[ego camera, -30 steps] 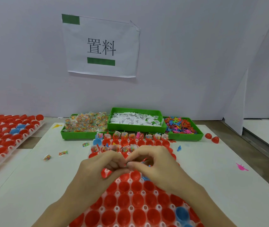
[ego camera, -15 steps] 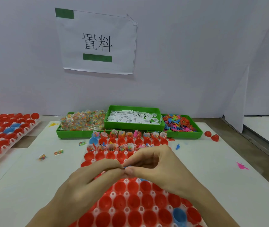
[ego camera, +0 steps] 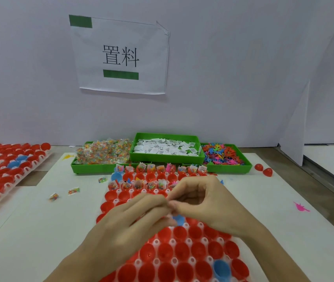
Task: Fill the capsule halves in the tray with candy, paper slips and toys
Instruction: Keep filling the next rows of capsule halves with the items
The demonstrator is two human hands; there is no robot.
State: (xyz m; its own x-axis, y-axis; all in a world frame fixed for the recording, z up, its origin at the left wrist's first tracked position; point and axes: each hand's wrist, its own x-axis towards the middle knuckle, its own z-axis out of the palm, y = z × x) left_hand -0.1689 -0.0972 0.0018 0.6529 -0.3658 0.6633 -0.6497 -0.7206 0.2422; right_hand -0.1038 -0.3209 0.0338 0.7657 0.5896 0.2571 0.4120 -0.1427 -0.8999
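Note:
A white tray of red capsule halves, with a few blue ones, lies in front of me. Its two far rows hold candy packets, slips and toys. Above the tray's middle, my left hand and my right hand meet fingertip to fingertip. Together they pinch a small item that the fingers hide. A blue half sits just below the pinch.
Three green bins stand behind the tray: candy packets, paper slips, plastic toys. A second capsule tray lies at the left. Loose candy packets, a pink toy and two red halves dot the table.
Both hands stayed joined at the fingertips and drifted a little toward me over the tray. The left fingers have stretched out flatter. My view shifted slightly.

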